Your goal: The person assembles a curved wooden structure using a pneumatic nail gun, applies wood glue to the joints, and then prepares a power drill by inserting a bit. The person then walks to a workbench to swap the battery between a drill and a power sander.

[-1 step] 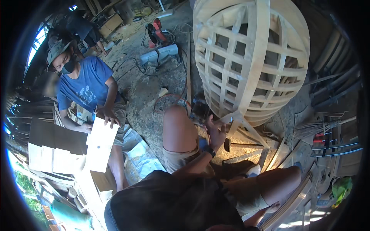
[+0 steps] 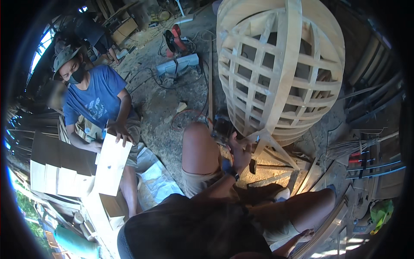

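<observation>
My left hand (image 2: 240, 153), with a dark watch (image 2: 232, 173) on the wrist, is raised beside the narrow lower end of a large rounded wooden lattice frame (image 2: 276, 105). Its fingers are apart and slightly bent; nothing shows in them. Just beyond the fingertips is a dark object (image 2: 222, 129), its kind unclear. Below my right thigh, near some long wooden strips (image 2: 321, 228), my right hand (image 2: 304, 236) is partly in view, fingers loosely stretched. Wood shavings (image 2: 269, 172) lie brightly lit under the frame's end.
At left, a person in a blue shirt (image 2: 97, 97) holds a pale board (image 2: 113, 166) beside stacked boards (image 2: 62, 175). A red and black fan (image 2: 173, 42), a grey metal box (image 2: 177, 64) and cables lie on the floor ahead. Clamps (image 2: 360, 157) and wood pieces lie right.
My left hand has moved slightly down and left. The view has shifted a little; the seated person still holds the board in much the same place.
</observation>
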Available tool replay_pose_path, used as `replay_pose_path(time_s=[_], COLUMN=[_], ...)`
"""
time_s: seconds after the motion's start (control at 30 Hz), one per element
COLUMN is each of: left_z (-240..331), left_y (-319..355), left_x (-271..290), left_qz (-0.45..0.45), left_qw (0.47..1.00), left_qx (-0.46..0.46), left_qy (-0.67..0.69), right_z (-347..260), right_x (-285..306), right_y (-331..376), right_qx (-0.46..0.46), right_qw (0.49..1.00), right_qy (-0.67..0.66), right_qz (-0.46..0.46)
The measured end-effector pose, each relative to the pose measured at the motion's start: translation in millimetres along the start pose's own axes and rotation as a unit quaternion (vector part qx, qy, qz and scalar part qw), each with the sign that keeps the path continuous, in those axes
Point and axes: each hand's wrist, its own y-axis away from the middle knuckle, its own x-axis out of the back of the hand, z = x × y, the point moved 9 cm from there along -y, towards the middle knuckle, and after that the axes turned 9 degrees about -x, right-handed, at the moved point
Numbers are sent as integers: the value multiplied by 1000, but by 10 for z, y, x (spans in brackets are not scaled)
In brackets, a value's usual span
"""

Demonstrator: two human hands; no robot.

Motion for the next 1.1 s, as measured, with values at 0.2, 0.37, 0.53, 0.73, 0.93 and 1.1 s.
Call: replay_pose_path(time_s=[0.2,0.37,0.53,0.73,0.93,1.1], left_z=[1177,1137,906,944,914,1364], left_y=[-810,-1086,-1102,-1287,-1494,-1811], left_x=[1128,1716,1632,1324,1028,1024], left_qz=[-66,-116,-86,-131,-244,-285], left_qw=[979,979,988,975,961,952], left_qx=[-133,-167,-130,-143,-65,-2], left_qy=[141,-12,-16,-113,-116,-109], right_z=[-1884,-3592,-4542,-4677,-4847,-4532], right_x=[1130,1201,524,-808,-1451,-1382], right_y=[222,1054,2553,2115,1852,2017], right_qx=[163,388,496,345,172,-91], right_qw=[978,876,825,911,863,903], right_qy=[-47,-280,-261,-168,-320,-230], right_qz=[124,67,-76,-153,-350,-351])
